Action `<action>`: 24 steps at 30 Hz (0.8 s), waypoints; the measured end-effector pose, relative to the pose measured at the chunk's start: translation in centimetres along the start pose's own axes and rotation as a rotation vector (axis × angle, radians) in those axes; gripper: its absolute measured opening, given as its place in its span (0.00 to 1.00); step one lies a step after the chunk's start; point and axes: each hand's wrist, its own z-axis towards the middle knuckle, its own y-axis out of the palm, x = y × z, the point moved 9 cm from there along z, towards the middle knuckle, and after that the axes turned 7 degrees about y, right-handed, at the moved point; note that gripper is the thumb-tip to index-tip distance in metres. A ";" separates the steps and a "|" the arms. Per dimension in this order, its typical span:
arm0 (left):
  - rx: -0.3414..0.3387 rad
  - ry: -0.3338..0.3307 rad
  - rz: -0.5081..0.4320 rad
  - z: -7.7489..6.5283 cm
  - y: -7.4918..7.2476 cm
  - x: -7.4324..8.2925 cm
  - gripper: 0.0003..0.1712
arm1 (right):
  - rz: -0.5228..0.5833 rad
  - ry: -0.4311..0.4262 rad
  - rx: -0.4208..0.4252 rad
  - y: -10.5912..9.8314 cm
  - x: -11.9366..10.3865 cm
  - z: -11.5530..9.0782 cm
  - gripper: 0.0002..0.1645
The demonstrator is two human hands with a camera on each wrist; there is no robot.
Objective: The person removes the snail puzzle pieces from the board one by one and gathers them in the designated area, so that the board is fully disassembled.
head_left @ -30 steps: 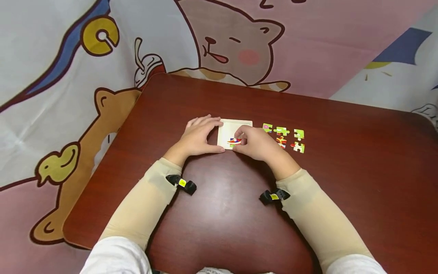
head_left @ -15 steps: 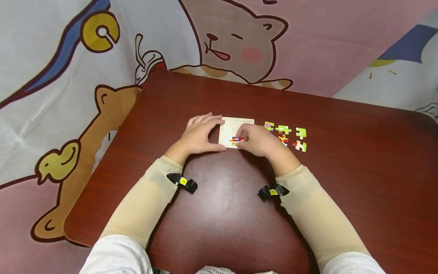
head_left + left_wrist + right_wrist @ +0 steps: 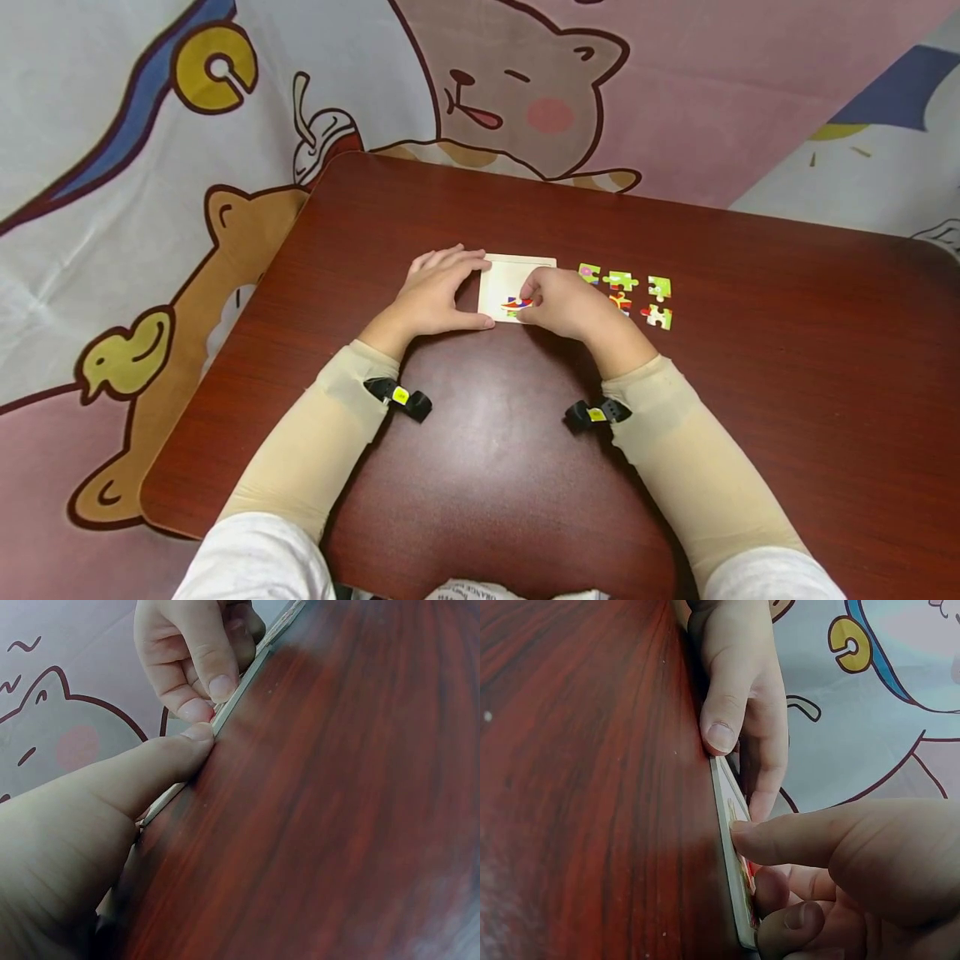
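Note:
A pale square puzzle tray [image 3: 498, 279] lies on the table, with colourful jigsaw pieces [image 3: 515, 303] near its front edge. My left hand [image 3: 433, 297] holds the tray's left side, thumb at the near corner and fingers at the far one; the left wrist view shows that thumb [image 3: 191, 742] against the rim. Over the tray, my right hand [image 3: 564, 308] pinches a red-and-blue jigsaw piece low on the tray floor, its fingertips partly hiding the piece. From the right wrist, the right thumb [image 3: 761, 838] is seen just over the tray's rim [image 3: 727, 817].
Right of the tray, several loose jigsaw pieces [image 3: 659, 288] lie in two rows, one partly behind the right hand. The brown table [image 3: 480, 450] has a back edge against a cartoon-printed cloth [image 3: 675, 108].
The right hand's fingertips have shifted slightly over the pieces at the tray's front. The left hand keeps its hold on the tray. The whole view has tilted a little.

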 end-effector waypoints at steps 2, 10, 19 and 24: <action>-0.002 -0.001 0.003 0.0 0.0 0.0 0.54 | -0.002 0.002 -0.012 0.0 0.0 0.0 0.17; -0.008 -0.002 0.015 0.1 0.1 0.0 0.53 | -0.037 -0.010 -0.042 0.1 -0.4 0.0 0.16; -0.005 -0.001 0.010 0.1 0.0 0.0 0.53 | -0.007 -0.006 -0.031 0.2 -0.2 -0.1 0.16; -0.004 -0.002 0.009 0.1 0.0 -0.1 0.53 | 0.019 -0.010 -0.020 0.3 -0.2 -0.3 0.16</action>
